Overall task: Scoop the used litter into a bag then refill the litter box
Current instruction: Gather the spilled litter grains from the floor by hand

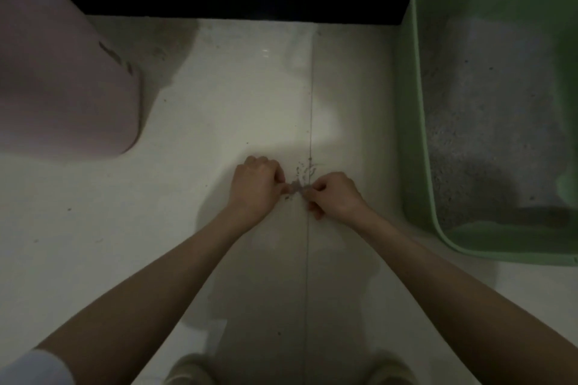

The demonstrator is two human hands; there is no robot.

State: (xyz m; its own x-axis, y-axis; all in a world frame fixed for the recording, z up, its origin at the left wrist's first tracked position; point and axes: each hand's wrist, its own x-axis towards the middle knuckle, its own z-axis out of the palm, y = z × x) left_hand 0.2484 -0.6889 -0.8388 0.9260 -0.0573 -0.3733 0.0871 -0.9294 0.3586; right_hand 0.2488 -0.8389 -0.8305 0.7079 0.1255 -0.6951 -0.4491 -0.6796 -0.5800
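- Against the floor's right edge sits the green plastic litter box, grey litter inside, long axis running toward the wall, nearer the right hand.
- At the floor's left edge stands a pink rounded bin.
- Mid-floor, left hand and right nearly meet, fingers curled, pinching at spilled grey litter grains; no bag visible.

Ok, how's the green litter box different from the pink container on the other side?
The green litter box sits at the right, open-topped, with grey litter showing inside; the pink container sits at the left and shows only a closed outer surface. The box has a flared rim; the container has a smooth rounded corner. Both rest on the pale floor.
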